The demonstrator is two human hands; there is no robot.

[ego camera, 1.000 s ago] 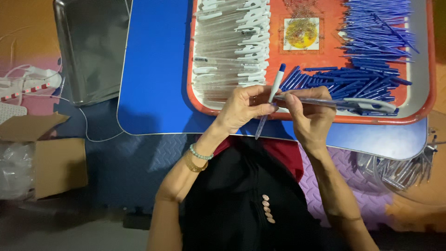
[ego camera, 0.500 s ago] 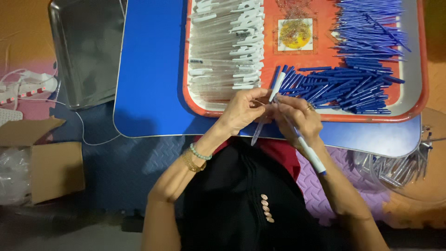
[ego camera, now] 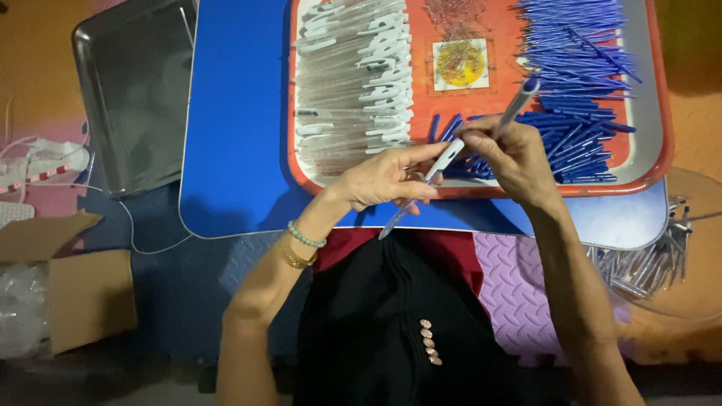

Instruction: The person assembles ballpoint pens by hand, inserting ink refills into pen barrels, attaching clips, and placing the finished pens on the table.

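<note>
Gripping a clear pen barrel (ego camera: 421,188), the left hand (ego camera: 383,179) meets the right hand (ego camera: 515,154), which pinches a blue-tipped pen (ego camera: 519,101) above the orange tray (ego camera: 665,162).

Clear pen barrel with white clip (ego camera: 421,188) pinched slantwise in left fingers, tip poking below grip; blue-tipped pen (ego camera: 517,107) angled up out of right fingers.
</note>
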